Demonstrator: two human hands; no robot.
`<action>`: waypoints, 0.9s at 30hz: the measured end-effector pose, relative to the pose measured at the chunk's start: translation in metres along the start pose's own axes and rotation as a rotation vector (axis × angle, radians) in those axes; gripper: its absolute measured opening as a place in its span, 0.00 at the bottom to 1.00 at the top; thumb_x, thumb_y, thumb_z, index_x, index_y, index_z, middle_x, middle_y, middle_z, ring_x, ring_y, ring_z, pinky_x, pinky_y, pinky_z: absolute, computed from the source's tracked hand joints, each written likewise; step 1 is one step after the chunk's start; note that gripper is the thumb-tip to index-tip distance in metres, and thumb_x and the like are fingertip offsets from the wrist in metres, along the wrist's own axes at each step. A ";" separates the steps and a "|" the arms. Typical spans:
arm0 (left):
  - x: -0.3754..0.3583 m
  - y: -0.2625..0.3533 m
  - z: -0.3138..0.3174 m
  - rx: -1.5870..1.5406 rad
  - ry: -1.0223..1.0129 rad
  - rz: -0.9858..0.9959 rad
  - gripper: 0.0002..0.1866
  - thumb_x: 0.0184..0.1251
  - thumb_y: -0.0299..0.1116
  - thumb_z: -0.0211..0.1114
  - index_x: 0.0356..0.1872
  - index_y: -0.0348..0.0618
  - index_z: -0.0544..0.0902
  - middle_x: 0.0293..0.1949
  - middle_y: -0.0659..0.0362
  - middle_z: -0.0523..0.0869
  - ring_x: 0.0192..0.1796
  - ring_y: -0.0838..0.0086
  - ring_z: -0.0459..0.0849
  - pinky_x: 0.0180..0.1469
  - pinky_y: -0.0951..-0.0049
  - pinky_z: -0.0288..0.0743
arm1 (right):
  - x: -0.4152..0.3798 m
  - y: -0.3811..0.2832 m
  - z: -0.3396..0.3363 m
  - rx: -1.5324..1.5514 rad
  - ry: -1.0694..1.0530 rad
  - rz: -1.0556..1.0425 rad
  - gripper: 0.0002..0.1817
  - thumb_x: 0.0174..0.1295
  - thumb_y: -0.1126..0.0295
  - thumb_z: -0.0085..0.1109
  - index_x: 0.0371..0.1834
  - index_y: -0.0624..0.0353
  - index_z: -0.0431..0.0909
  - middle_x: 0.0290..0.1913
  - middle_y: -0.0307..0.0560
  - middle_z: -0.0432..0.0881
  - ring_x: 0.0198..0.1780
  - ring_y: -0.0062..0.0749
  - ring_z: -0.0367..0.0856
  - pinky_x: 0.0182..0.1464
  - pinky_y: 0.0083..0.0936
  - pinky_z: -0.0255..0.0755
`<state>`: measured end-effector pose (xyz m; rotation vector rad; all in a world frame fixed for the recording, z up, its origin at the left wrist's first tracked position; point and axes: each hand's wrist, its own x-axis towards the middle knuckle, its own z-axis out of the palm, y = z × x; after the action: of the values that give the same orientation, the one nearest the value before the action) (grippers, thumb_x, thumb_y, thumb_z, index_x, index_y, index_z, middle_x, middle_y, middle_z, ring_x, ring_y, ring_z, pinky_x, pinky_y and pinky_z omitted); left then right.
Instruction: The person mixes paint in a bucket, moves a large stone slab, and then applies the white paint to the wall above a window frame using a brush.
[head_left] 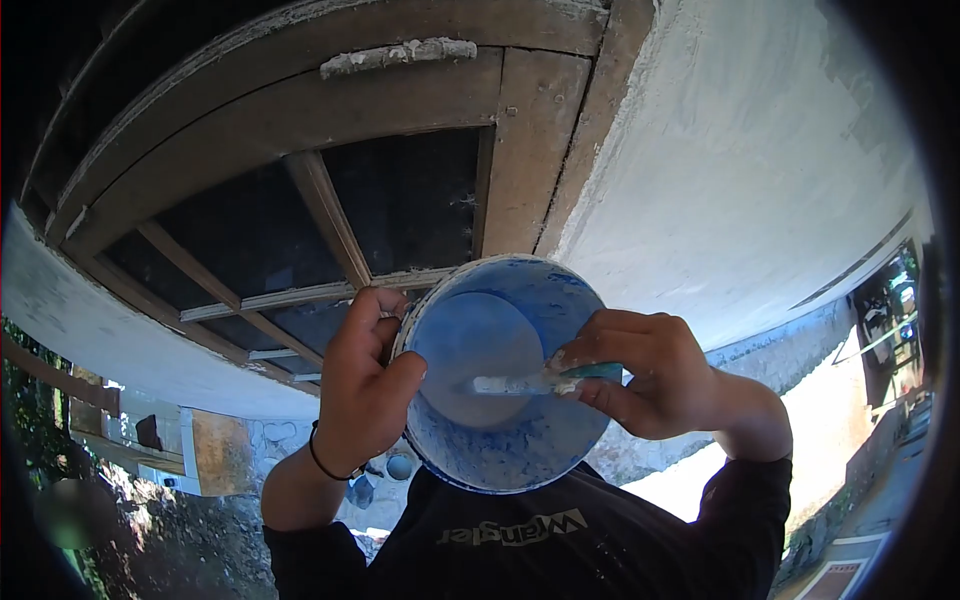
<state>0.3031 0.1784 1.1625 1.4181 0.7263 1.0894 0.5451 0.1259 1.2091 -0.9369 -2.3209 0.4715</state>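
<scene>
A round bucket (500, 470), its inner wall smeared with blue and whitish paint, is tilted so that I look straight into it. Pale, milky liquid (470, 345) fills its lower part. My left hand (372, 375) grips the bucket's left rim, thumb at the edge and fingers curled behind. On the right side, my right hand (645, 370) pinches the teal handle of a paintbrush (510, 385) over the opening. The brush's pale, coated end points left, over the liquid. Whitish residue marks the fingertips.
A brown wooden window frame (540, 140) with dark glass panes (400, 195) stands just beyond the bucket. White-coated wall (740, 170) runs along its right side. A whitish crusted strip (400, 57) is on the frame. Small containers (398, 466) are on the ground below.
</scene>
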 end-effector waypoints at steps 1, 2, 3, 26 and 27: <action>-0.001 -0.003 -0.002 0.000 0.005 -0.003 0.17 0.51 0.18 0.50 0.45 0.33 0.66 0.33 0.52 0.81 0.32 0.83 0.76 0.33 0.84 0.69 | -0.002 0.004 -0.002 0.044 0.098 0.020 0.11 0.52 0.73 0.66 0.37 0.66 0.78 0.34 0.50 0.83 0.32 0.34 0.85 0.34 0.25 0.79; -0.002 -0.006 -0.006 0.018 0.001 -0.023 0.17 0.52 0.19 0.50 0.46 0.34 0.66 0.34 0.52 0.81 0.32 0.83 0.77 0.33 0.84 0.69 | -0.005 0.008 -0.005 0.082 0.169 0.035 0.08 0.58 0.72 0.61 0.37 0.66 0.78 0.34 0.53 0.82 0.32 0.34 0.84 0.33 0.26 0.78; -0.003 -0.010 -0.009 0.035 -0.002 -0.046 0.17 0.53 0.19 0.50 0.46 0.34 0.66 0.35 0.52 0.81 0.32 0.83 0.77 0.33 0.84 0.68 | -0.009 0.010 -0.006 0.238 0.242 0.114 0.08 0.60 0.73 0.59 0.37 0.68 0.77 0.34 0.53 0.82 0.33 0.32 0.84 0.34 0.24 0.78; -0.013 -0.046 -0.012 -0.120 0.094 -0.156 0.17 0.53 0.21 0.51 0.47 0.35 0.65 0.31 0.53 0.81 0.31 0.82 0.77 0.33 0.83 0.68 | -0.050 0.026 -0.031 0.814 0.854 -0.115 0.14 0.71 0.69 0.37 0.50 0.68 0.68 0.43 0.53 0.76 0.38 0.40 0.83 0.33 0.30 0.80; -0.013 -0.046 -0.012 -0.123 0.094 -0.156 0.17 0.54 0.20 0.51 0.47 0.35 0.65 0.31 0.53 0.81 0.31 0.82 0.77 0.33 0.83 0.68 | -0.052 0.025 -0.034 0.864 0.770 -0.183 0.15 0.71 0.68 0.37 0.51 0.68 0.66 0.45 0.53 0.74 0.41 0.40 0.81 0.34 0.29 0.78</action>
<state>0.2945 0.1789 1.1136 1.1930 0.8093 1.0654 0.6098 0.1099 1.2022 -0.3594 -1.2776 0.7734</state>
